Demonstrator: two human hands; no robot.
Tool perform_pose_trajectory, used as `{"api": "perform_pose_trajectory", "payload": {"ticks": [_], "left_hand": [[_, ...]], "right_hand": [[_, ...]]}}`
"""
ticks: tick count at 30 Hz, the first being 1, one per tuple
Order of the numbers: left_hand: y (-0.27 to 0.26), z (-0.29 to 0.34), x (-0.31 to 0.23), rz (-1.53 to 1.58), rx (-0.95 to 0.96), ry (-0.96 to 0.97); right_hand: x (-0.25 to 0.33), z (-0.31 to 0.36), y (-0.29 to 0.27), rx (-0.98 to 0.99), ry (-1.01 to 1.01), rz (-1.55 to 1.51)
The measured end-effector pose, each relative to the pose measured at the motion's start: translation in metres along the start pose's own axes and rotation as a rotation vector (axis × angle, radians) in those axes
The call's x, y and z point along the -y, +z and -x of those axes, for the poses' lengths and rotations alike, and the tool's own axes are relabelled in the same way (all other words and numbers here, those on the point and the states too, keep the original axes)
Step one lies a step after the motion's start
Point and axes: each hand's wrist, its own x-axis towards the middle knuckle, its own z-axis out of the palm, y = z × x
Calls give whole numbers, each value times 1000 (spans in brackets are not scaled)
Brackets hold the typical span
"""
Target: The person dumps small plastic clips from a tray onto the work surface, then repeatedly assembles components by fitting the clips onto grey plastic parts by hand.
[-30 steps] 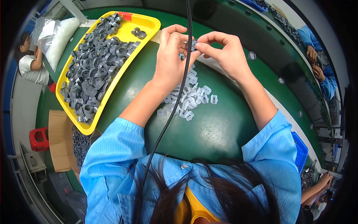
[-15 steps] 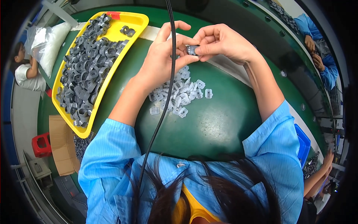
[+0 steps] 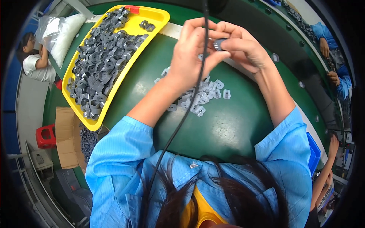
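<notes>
My right hand (image 3: 245,47) pinches a small dark grey round plastic part (image 3: 219,44) between thumb and fingers. Close against it is my left hand (image 3: 192,51), fingers curled and thumb reaching toward the part. The left fingertips are partly hidden behind the part and the right hand, so their hold is unclear. Below both hands, a loose pile of small translucent plastic pieces (image 3: 205,95) lies on the green tabletop (image 3: 224,131). To the left, a yellow tray (image 3: 132,28) carries many grey ring-shaped parts (image 3: 100,62).
A black cable (image 3: 186,110) hangs across the view, passing before my left hand. Left are a cardboard box (image 3: 66,138), a red stool (image 3: 45,136) and a bag of white material (image 3: 68,36). A dark conveyor (image 3: 289,49) runs along the right, near a blue bin (image 3: 313,152) and co-workers.
The grey part has turned, now showing its round face. My hands have drawn closer together around it, and the whole view has shifted, with the tray and pile appearing farther right.
</notes>
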Motion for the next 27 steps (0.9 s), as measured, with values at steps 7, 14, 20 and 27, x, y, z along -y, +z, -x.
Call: {"api": "perform_pose_trajectory", "payload": {"ticks": [7, 14, 20, 27], "left_hand": [[-33, -26, 2, -658, 303, -68], [-191, -105, 93, -1417, 120, -531], [-184, -87, 126, -1596, 262, -644], [-167, -72, 85, -1530, 511, -457]], "right_hand": [[-3, -4, -51, -381, 78, 182], [-13, -3, -63, -804, -312, 887], [-19, -5, -32, -624, -298, 812], [-15, -8, -27, -563, -234, 846]]}}
